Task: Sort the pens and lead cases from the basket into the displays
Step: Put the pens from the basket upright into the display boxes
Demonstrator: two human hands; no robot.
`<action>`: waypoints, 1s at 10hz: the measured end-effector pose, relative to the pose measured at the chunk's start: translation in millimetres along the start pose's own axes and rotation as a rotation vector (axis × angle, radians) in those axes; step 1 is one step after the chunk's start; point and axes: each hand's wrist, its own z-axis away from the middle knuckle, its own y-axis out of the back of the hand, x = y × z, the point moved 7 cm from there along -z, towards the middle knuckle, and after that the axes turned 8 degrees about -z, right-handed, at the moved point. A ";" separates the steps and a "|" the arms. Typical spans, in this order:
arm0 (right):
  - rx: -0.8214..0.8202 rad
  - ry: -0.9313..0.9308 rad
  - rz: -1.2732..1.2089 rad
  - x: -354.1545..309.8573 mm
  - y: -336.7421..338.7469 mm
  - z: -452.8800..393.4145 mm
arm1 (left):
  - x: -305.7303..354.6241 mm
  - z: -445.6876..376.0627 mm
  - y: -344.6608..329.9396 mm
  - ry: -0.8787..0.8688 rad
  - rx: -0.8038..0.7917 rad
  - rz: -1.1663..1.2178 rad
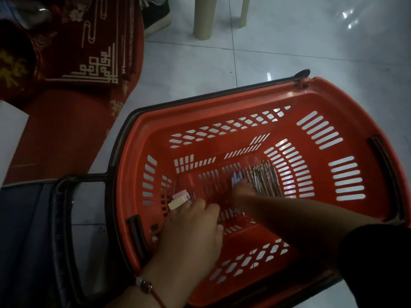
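White tile floor (289,47), glossy, dim light. Near, lower left: dark bag (29,241) beside the basket. Red slotted basket (333,103) fills centre and right, black handle along its upper-left rim. Left hand (191,230), bead bracelet on wrist, lower centre inside basket, fingers closed around pastel lead cases (179,200) sticking out at its upper left. Right hand (243,188), dark sleeve, reaches deeper to basket floor, fingers on the pens (264,181) piled at centre right; cannot tell if it grips any. Far upper left: red patterned cloth (73,52). Top: shoe (155,14), beige legs (204,18).
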 end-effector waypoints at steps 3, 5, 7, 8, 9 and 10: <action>-0.054 0.002 -0.137 47.2 -66.7 -138.0 | -2.9 -1.7 -2.7 0.008 -0.016 0.007; -0.053 0.083 -0.085 -7.5 -38.3 2.9 | -3.2 -1.6 -4.9 0.008 -0.038 -0.003; 0.021 0.262 0.266 -11.4 -46.0 -5.3 | -4.2 -1.5 -4.8 0.009 -0.038 -0.008; -0.208 0.149 0.170 -20.6 -44.8 9.7 | -7.2 -3.4 2.1 0.015 0.007 -0.003; -0.503 0.154 0.068 -34.1 -35.4 52.3 | -15.2 -1.1 12.7 0.050 0.058 -0.001; -0.653 0.174 -0.084 -53.6 7.8 129.7 | -22.7 3.6 29.0 0.050 0.110 -0.079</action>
